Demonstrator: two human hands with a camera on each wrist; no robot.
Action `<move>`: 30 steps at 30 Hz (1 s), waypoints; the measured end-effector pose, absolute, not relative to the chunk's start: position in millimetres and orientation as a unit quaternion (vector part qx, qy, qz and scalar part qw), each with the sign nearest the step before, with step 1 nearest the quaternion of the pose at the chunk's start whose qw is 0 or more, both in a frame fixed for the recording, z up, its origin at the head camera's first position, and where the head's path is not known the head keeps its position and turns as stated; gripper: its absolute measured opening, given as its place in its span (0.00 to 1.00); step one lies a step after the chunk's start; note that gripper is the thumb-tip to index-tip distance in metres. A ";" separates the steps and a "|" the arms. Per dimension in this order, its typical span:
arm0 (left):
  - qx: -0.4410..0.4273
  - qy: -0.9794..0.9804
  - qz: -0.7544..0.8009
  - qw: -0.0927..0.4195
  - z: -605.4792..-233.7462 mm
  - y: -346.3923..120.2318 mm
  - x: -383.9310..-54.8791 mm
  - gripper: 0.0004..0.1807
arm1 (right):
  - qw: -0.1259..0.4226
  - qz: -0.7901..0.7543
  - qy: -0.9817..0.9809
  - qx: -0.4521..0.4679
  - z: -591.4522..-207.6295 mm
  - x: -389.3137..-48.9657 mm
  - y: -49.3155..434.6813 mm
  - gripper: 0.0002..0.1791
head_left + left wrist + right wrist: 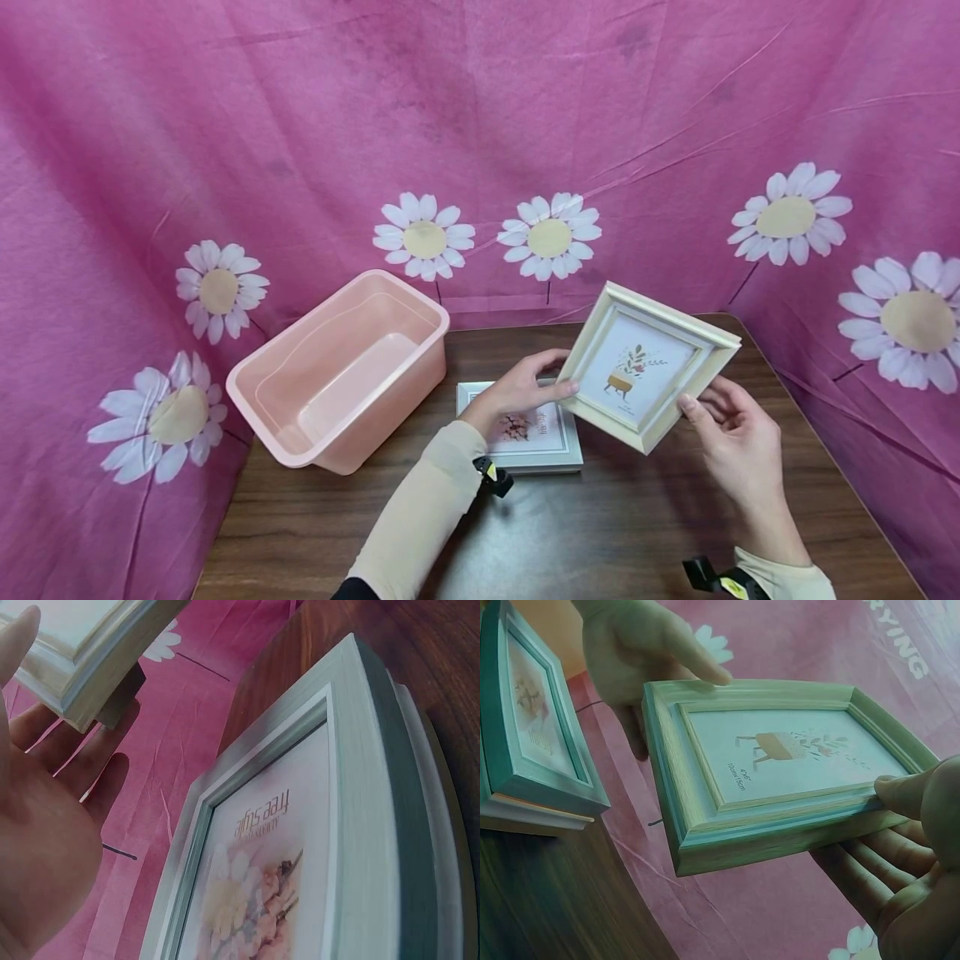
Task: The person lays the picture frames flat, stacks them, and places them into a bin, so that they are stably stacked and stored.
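A cream picture frame [633, 367] with a plant-pot print is held tilted above the table between both hands. My left hand [521, 387] grips its left side, thumb on the front and fingers behind. At the lower right edge, my right hand [738, 433] pinches it the same way, thumb on top and fingers underneath in the right wrist view. Below the left hand lies a pale grey-green picture frame [375, 802] with a pink flower print, face up on a stack. The left forearm and hand partly cover that stack in the head view.
A pink plastic tub [337, 375] stands at the left of the brown wooden table [600, 533], with nothing visible inside. Magenta cloth [480, 108] printed with white daisies hangs behind and at both sides. Black straps with devices sit on both wrists.
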State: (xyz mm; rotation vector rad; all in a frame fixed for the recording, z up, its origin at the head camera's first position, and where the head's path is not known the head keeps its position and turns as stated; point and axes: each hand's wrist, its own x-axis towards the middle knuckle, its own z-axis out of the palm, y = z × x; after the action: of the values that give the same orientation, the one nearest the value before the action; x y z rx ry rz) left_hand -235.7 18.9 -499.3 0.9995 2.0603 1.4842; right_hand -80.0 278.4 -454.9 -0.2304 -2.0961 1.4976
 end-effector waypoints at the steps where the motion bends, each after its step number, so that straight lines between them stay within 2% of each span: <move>1: 0.359 0.737 0.535 0.206 -499.7 18.1 -235.3 0.32 | 0.274 0.554 -0.781 -0.087 -454.5 -79.8 278.4 0.26; 8: 0.356 0.727 0.545 0.220 -503.2 9.9 -232.6 0.34 | 0.276 0.537 -0.791 -0.098 -452.2 -78.3 276.8 0.20; 15: 0.359 0.726 0.544 0.220 -507.7 3.3 -232.1 0.34 | 0.282 0.543 -0.784 -0.101 -451.7 -78.3 276.7 0.21; 30: 0.368 0.717 0.560 0.191 -504.3 -5.6 -226.3 0.26 | 0.280 0.636 -0.711 -0.112 -453.9 -81.5 278.6 0.25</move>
State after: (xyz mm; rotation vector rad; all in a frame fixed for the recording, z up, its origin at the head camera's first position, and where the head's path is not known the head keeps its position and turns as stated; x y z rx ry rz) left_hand -226.3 -5.6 -504.3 1.0337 2.0143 1.5742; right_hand -81.5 278.6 -453.9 -0.3003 -1.9062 1.7042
